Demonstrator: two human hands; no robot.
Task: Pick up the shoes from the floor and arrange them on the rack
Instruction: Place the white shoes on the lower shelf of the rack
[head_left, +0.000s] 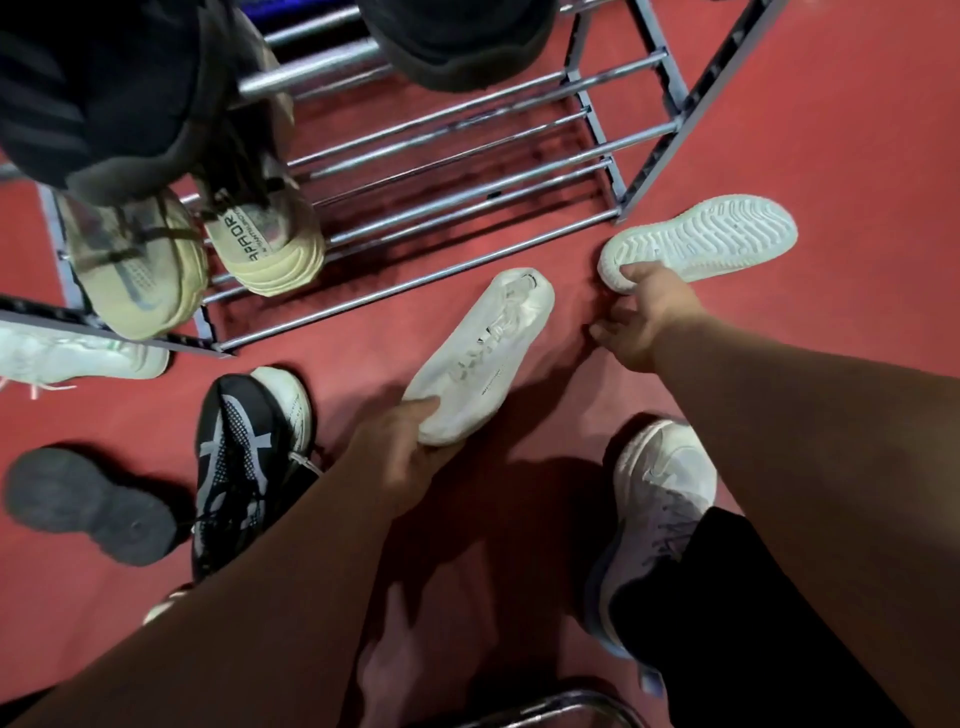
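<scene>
My left hand (400, 447) grips the heel of a white sneaker (480, 353), held just above the red floor in front of the rack. My right hand (641, 317) reaches to a second white sneaker (701, 241) that lies sole-up on the floor by the rack's right leg; its thumb rests on the shoe's near end, fingers spread below. The metal shoe rack (457, 171) has bare bars on its lower right side. Two beige sneakers (140, 265) (265, 228) sit on the rack's left side, with dark shoes (98, 88) (462, 36) on the shelf above.
On the floor at left lie a black-and-white sneaker (239, 462), a dark upturned sole (88, 504) and a pale sneaker (67, 353) at the frame edge. My own foot in a white sneaker (654, 499) stands at lower right. A metal tube (545, 706) shows at the bottom.
</scene>
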